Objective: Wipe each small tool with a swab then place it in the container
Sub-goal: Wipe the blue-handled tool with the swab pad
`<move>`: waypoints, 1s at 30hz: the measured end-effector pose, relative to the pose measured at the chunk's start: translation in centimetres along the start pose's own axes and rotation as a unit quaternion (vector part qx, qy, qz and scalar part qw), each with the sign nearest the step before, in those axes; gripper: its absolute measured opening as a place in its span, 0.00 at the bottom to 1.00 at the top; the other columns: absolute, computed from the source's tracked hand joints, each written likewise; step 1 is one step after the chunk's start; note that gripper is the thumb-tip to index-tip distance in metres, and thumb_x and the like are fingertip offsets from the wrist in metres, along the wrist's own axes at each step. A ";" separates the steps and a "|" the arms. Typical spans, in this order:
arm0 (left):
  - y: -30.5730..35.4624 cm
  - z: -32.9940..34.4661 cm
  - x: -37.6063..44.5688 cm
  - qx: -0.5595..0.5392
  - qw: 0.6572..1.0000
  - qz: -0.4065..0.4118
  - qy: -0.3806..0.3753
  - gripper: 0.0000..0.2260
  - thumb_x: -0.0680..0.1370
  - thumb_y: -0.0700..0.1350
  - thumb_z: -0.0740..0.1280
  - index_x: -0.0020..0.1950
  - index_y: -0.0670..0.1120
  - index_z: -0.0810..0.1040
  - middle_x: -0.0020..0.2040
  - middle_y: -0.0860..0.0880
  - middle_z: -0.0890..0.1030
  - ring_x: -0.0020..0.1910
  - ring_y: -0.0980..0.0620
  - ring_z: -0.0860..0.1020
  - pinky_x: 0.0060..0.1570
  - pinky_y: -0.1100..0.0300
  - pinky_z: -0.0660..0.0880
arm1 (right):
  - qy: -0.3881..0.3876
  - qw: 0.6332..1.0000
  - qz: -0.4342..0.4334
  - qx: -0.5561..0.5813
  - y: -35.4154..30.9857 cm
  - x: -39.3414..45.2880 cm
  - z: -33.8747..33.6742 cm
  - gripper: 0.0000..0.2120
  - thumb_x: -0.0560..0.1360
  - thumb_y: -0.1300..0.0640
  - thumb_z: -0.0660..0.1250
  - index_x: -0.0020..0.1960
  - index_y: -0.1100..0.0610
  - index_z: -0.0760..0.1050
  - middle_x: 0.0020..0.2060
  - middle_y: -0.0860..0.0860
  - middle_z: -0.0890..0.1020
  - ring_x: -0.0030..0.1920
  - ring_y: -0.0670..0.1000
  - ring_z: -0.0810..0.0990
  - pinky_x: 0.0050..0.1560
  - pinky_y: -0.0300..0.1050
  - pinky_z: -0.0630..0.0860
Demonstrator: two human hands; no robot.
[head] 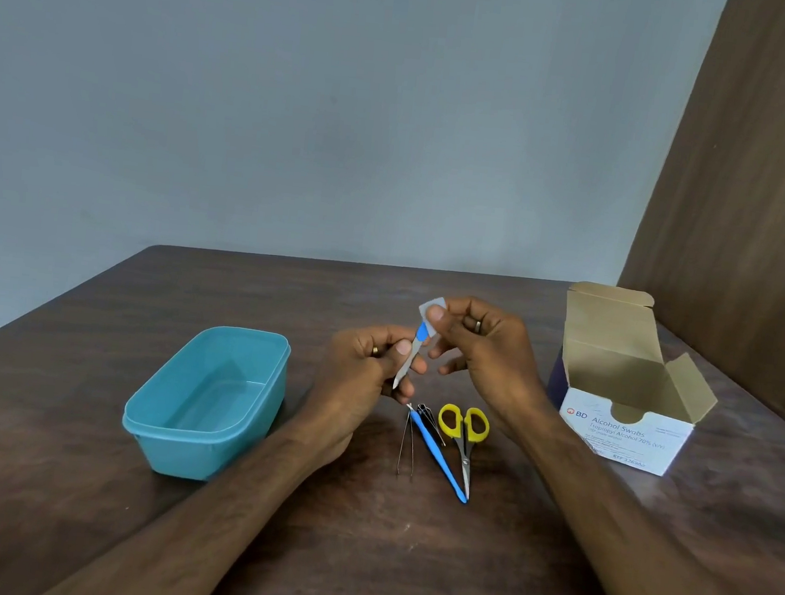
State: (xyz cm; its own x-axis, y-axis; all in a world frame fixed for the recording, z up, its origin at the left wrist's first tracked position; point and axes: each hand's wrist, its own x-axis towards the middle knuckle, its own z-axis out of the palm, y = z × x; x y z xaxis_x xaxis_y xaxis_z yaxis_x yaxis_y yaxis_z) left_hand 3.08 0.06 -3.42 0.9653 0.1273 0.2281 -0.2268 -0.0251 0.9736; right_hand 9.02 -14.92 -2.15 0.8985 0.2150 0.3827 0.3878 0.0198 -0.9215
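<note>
My left hand (368, 372) pinches the metal blade of the small blue-handled tool (409, 355), held up above the bench (71, 481). My right hand (477, 350) pinches the swab (429, 318) around its upper, blue end. To wipe well, I should draw the swab along the full length, then turn the tool. The teal container (164, 423) sits to the left, nothing in it. Near me lie tweezers (406, 444), a blue tool (439, 457) and scissors (463, 433); the swab box (625, 418) stands open at right.
</note>
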 end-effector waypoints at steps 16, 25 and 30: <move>-0.1 -0.2 0.1 0.024 1.000 0.012 0.005 0.08 0.80 0.38 0.64 0.53 0.42 0.83 0.41 0.47 0.84 0.33 0.52 0.78 0.34 0.60 0.77 | -0.042 0.999 0.018 0.013 0.0 0.1 0.1 0.12 0.71 0.61 0.76 0.53 0.54 0.81 0.45 0.53 0.85 0.38 0.50 0.83 0.34 0.48 0.79; 0.2 -0.2 0.1 0.034 0.999 0.019 0.029 0.11 0.79 0.36 0.65 0.56 0.48 0.82 0.40 0.50 0.85 0.32 0.56 0.78 0.35 0.61 0.79 | -0.005 1.000 0.018 0.025 -0.4 -0.2 0.0 0.07 0.74 0.57 0.74 0.51 0.57 0.84 0.39 0.50 0.86 0.36 0.49 0.81 0.34 0.47 0.80; 0.3 -0.1 0.0 0.055 0.997 0.033 0.030 0.12 0.80 0.36 0.64 0.58 0.47 0.81 0.41 0.49 0.84 0.32 0.56 0.78 0.36 0.61 0.79 | 0.005 0.998 0.027 0.063 -0.7 -0.4 -0.1 0.06 0.76 0.57 0.72 0.46 0.60 0.84 0.37 0.53 0.85 0.36 0.53 0.80 0.33 0.46 0.80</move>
State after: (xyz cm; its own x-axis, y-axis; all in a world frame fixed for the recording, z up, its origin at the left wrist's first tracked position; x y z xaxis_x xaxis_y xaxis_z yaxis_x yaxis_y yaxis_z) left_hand 2.97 0.13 -3.13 0.9384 0.1818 0.2938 -0.2703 -0.1432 0.9521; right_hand 8.44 -15.15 -1.61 0.9197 0.2084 0.3329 0.3110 0.1310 -0.9413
